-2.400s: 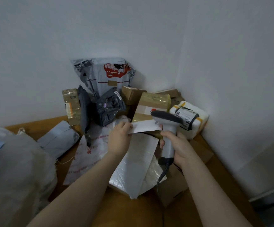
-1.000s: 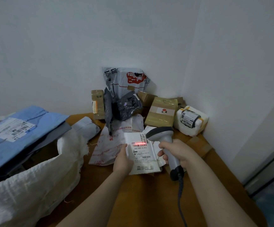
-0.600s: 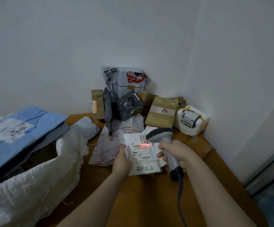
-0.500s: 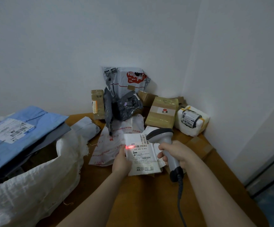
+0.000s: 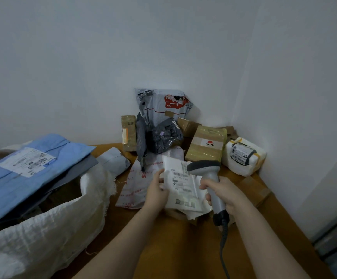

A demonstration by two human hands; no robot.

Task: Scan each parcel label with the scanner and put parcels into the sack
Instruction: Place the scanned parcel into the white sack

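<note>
The left hand pinches the left edge of a flat white parcel, thumb on top. The right hand is wrapped tight round the handle of a grey scanner. The scanner's head hangs just above the parcel's upper right corner, at two o'clock from the label.

The red scan line that lay across the label half a second ago is gone. The scan is probably done, so this parcel looks ready to go in the sack.

The sack's open mouth is at nine o'clock from the left hand, well apart, with a blue parcel lying in it. More parcels are piled at twelve o'clock in the wall corner, among them a brown box.
</note>
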